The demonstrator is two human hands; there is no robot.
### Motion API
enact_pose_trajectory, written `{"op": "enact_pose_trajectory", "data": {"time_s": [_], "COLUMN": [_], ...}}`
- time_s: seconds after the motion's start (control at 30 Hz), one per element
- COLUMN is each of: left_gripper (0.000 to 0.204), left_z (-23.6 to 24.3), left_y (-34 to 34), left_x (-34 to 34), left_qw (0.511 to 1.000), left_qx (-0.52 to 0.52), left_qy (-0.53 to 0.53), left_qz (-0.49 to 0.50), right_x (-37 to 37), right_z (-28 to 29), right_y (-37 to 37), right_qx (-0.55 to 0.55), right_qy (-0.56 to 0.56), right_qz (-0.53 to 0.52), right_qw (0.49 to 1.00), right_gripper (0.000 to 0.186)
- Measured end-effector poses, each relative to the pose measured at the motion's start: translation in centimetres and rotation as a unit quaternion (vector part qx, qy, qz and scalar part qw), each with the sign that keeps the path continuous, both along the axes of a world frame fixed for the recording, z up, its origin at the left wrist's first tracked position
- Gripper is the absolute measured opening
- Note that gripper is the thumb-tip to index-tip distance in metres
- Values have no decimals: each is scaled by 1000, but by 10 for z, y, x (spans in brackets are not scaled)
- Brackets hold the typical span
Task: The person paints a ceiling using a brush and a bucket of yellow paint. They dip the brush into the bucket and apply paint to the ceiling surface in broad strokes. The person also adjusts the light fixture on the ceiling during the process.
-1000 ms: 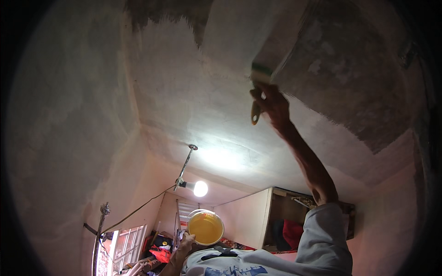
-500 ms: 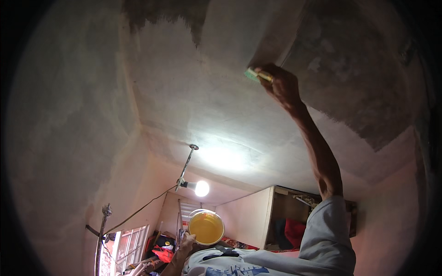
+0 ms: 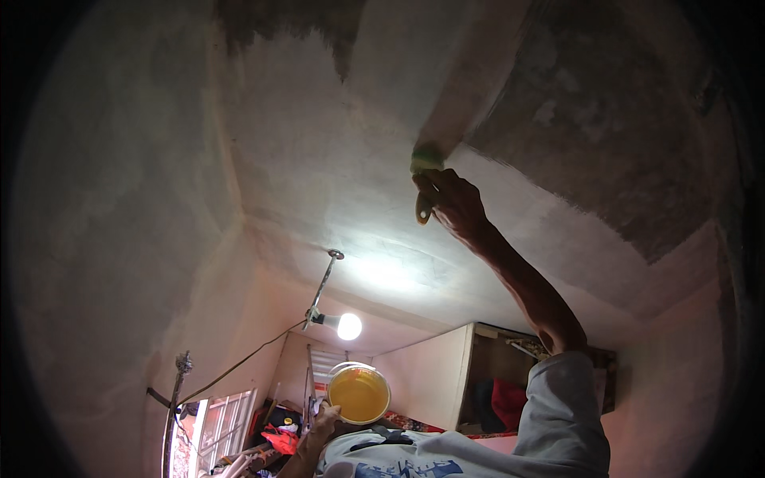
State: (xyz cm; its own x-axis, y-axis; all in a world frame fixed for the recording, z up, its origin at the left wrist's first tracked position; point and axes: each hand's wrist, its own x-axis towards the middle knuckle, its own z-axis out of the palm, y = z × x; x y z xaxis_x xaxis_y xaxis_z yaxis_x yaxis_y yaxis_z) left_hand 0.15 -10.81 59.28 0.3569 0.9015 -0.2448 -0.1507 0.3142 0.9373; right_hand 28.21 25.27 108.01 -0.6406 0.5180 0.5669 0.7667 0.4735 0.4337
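Note:
Raised overhead, my right hand (image 3: 456, 203) is closed round the handle of a paintbrush (image 3: 427, 158). Its green-tinted bristles press against the ceiling (image 3: 374, 151), at the near end of a darker, wet-looking stroke. The handle's end, with a small hole in it, sticks out below my fingers. Low in the view, my left hand (image 3: 325, 420) grips the rim of a bucket (image 3: 359, 393) that holds yellowish liquid. The bucket is at my chest, its open top showing.
A lit bulb (image 3: 349, 327) hangs from a metal rod (image 3: 322, 287) fixed to the ceiling, with a wire (image 3: 239, 368) running left to a post (image 3: 173, 414). An open cabinet (image 3: 430, 370) with red cloth stands behind. A barred window (image 3: 225, 430) is at lower left.
My right hand has drawn the paintbrush down and slightly left across the ceiling, lengthening the dark stroke. My left hand and the bucket have stayed nearly still.

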Motion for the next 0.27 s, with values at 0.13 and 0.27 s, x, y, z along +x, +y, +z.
{"op": "enact_pose_trajectory", "data": {"time_s": [0.13,0.27], "left_gripper": [22,34], "left_z": [-17,-107], "left_y": [-8,-19], "left_x": [0,-4], "left_qw": [996,996], "left_qx": [-61,-5], "left_qy": [-65,-4], "left_qz": [-3,-89], "right_x": [-4,-7], "right_z": [34,86], "right_y": [2,10], "right_qx": [52,97], "right_qy": [80,79], "right_qz": [46,64], "right_qw": [994,990], "right_gripper": [14,11]}}
